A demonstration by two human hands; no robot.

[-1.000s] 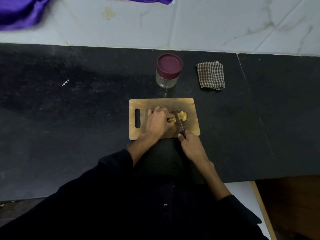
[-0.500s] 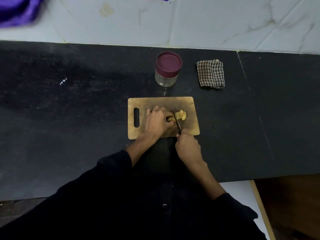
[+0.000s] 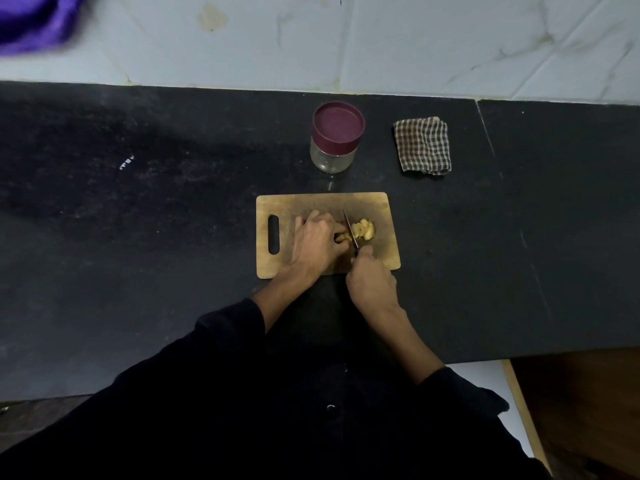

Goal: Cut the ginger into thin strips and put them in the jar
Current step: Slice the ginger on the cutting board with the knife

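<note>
Nearest the counter's front edge, we are gripping the knife handle in our right hand, fingers wrapped round it, with the blade pointing away from us across the cutting board. Just to the left, our left hand is pinning the uncut ginger to the board, fingers curled over it, right against the blade. On the blade's far side the cut ginger slices are lying in a small heap towards the board's right edge.

To slice well here, we are probably wise keeping the fingertips tucked back, letting the knuckles guide the blade, and taking narrow cuts so the pieces come thin; the slices likely need stacking and cutting again into strips.

Beyond the board's far edge the jar is standing with its maroon lid on, so it needs opening. A checked cloth is lying to its right, near the counter's back edge.
</note>
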